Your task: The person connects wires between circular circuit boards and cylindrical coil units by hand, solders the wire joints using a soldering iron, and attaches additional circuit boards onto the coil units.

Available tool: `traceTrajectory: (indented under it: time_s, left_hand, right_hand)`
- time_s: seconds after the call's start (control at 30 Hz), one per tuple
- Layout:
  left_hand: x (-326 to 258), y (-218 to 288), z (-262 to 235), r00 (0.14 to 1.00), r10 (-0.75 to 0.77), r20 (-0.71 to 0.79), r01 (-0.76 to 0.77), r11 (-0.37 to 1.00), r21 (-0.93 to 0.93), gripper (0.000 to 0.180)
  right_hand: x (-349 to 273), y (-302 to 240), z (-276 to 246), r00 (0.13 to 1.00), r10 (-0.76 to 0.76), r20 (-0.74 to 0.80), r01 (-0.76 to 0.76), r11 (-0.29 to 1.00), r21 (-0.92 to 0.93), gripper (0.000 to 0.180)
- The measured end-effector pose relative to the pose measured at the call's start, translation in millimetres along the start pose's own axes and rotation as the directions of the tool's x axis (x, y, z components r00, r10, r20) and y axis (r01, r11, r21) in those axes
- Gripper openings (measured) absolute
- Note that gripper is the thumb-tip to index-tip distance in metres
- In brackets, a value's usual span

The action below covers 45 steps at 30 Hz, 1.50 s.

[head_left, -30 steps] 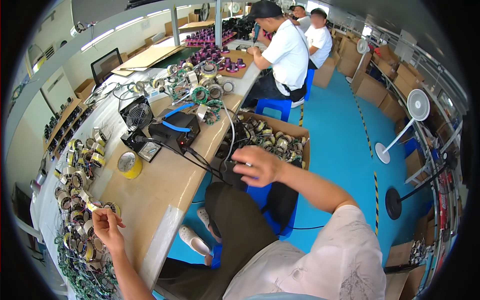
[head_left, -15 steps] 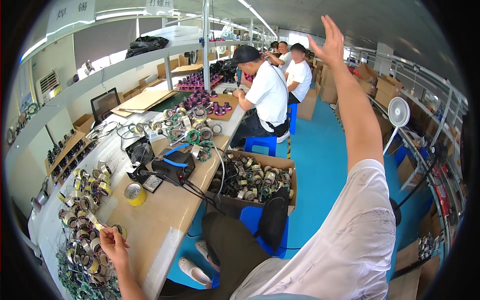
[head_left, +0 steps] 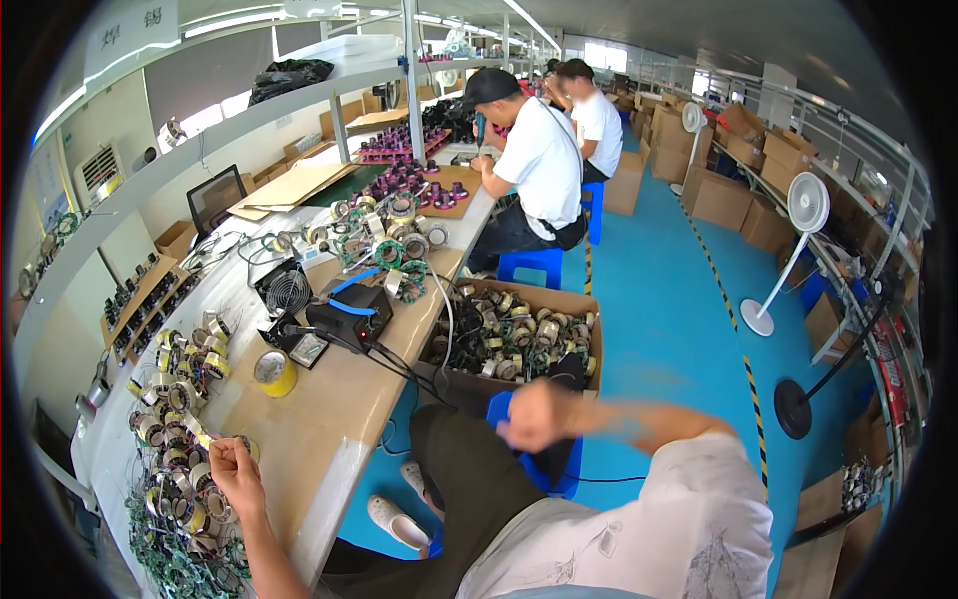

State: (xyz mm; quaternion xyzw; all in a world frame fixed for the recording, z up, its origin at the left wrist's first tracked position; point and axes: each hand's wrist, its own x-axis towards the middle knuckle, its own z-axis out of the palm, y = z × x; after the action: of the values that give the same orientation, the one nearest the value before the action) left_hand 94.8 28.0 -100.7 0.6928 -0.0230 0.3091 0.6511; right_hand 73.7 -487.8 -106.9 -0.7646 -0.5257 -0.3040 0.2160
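On the left, over the near part of the workbench point(head_left: 299, 469), my left hand point(head_left: 238, 477) has its thumb and fingers pinched together. A short yellowish strip point(head_left: 199, 430), which looks like tape, sticks out from the fingertips. Beside and beyond that hand lies a heap of ring-shaped wire coils point(head_left: 180, 399) with yellow wrapping and green wires. My right hand point(head_left: 544, 414) is in the air in front of my body, over the blue stool. Motion smears its fingers, so their hold is unclear. A yellow tape roll point(head_left: 275, 373) stands on the bench.
A black box-shaped device point(head_left: 349, 317) with blue-handled pliers point(head_left: 353, 290) on it and a small fan point(head_left: 287, 290) sit farther along the bench. A carton of coils point(head_left: 519, 329) stands beside the bench, near a blue stool point(head_left: 499, 409). Co-workers point(head_left: 544, 150) sit beyond; a white fan point(head_left: 806, 205) stands right.
My right hand has come down from high up at the right to in front of my body. The left hand keeps its pinch beside the coils. The view has shifted slightly.
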Motion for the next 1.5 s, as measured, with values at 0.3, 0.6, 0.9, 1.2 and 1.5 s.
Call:
traceTrajectory:
  time_s: [0.3, 0.6, 0.9, 1.2, 1.5]
  left_hand:
    - [-4.4, 7.3, 2.3, 0.999, 0.049, 0.012, -0.050, 0.995, 0.081, 0.011]
    - [0.5, 5.1, 0.3, 0.998, 0.056, 0.020, -0.059, 0.988, 0.143, 0.008]
    - [3.6, -8.7, -2.7, 0.997, 0.018, 0.075, -0.013, 0.997, -0.071, 0.019]
    - [-2.8, -1.1, -6.9, 0.983, 0.080, 0.166, -0.077, 0.997, -0.024, 0.027]
    - [1.6, -7.0, -12.0, 0.978, 0.114, 0.175, -0.122, 0.992, 0.036, 0.025]
  right_hand:
    - [-81.0, -82.7, 127.9, 0.855, 0.514, -0.066, -0.501, 0.853, 0.150, 0.038]
    - [-85.4, -85.0, 134.6, 0.845, 0.527, -0.086, -0.508, 0.844, 0.173, 0.036]
    - [-79.6, -87.3, 123.4, 0.887, 0.460, -0.049, -0.450, 0.882, 0.140, 0.030]
    - [-7.2, 66.8, -48.8, 0.888, 0.175, -0.424, -0.358, 0.844, -0.400, 0.072]
    - [50.5, 171.3, -266.6, 0.696, -0.146, -0.703, -0.520, 0.573, -0.634, 0.055]
